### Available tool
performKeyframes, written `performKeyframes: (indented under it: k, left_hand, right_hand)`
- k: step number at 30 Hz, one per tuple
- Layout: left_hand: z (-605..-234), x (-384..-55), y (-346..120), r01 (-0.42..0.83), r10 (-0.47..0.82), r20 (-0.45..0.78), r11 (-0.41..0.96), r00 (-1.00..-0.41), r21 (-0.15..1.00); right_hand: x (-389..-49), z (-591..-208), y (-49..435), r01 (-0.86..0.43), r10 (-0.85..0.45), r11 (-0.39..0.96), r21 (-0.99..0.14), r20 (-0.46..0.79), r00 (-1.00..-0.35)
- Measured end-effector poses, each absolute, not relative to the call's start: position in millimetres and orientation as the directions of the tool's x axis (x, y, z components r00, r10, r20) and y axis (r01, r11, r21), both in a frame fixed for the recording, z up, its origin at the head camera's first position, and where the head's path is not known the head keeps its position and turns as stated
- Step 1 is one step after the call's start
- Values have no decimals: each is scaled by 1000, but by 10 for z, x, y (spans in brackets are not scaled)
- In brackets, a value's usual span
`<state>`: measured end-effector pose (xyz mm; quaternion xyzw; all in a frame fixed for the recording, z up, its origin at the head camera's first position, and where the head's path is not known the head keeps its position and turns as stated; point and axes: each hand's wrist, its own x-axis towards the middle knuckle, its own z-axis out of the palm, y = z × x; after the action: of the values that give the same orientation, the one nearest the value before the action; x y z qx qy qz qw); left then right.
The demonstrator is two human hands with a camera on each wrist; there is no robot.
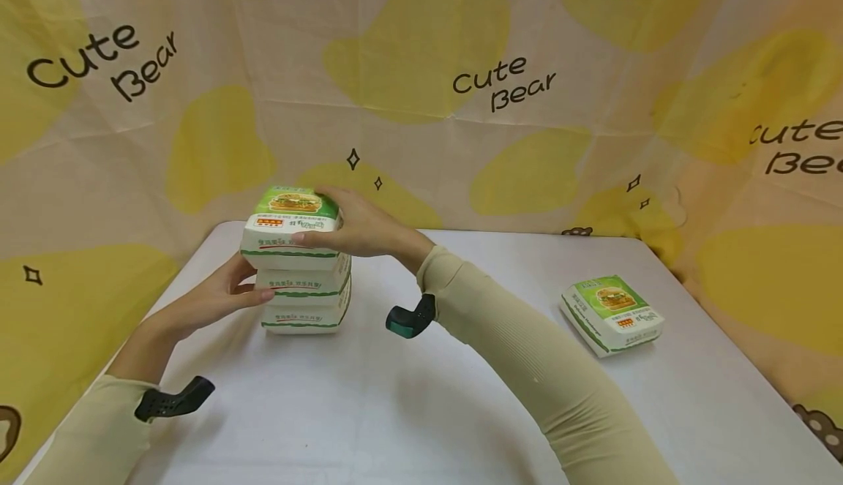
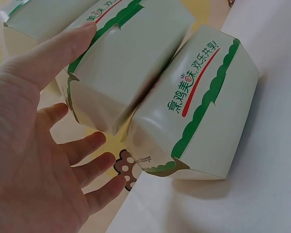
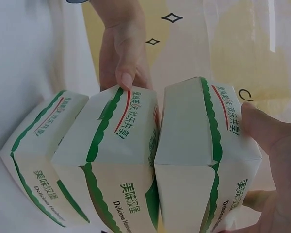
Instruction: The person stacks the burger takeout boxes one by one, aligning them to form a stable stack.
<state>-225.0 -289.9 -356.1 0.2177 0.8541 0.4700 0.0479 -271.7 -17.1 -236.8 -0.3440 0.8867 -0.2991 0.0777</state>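
Observation:
Three white and green burger boxes stand in a pile at the table's left. With the thumb on its front and fingers at the far side, my right hand (image 1: 358, 225) grips the top box (image 1: 290, 247), which sits shifted left over the middle box (image 1: 303, 282). My left hand (image 1: 214, 298) is beside the pile. Its thumb (image 2: 63, 51) touches the front of the middle box, while the other fingers spread loosely near that box's side. Under them the bottom box (image 1: 301, 317) rests on the table. Whether the top box bears fully on the middle one, I cannot tell.
Another burger box (image 1: 612, 313) lies alone on the right side of the white table (image 1: 369, 412). Behind the table hangs a yellow-patterned cloth (image 1: 421, 53) with printed lettering. Both wrists wear dark bands.

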Motion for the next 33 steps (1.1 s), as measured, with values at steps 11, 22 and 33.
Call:
performKeyframes:
  k: [11,22,33]
  left_hand:
    - [-3551,-2240,-2892,326,412,125,464,-903,824]
    - [-3506,-2232,-2892,349,422,147,455,-894,819]
    - [-3450,-2207,-2952,327,398,135,467,-907,822]
  right_hand:
    - [-2736,-2390,-165,-534,-640,592,-604,50,-767]
    - [-2746,-2389,-133,-552,-646,576,-603,78,-760]
    - [-2714,-2388,27,-500,-576,584,-639,107,-810]
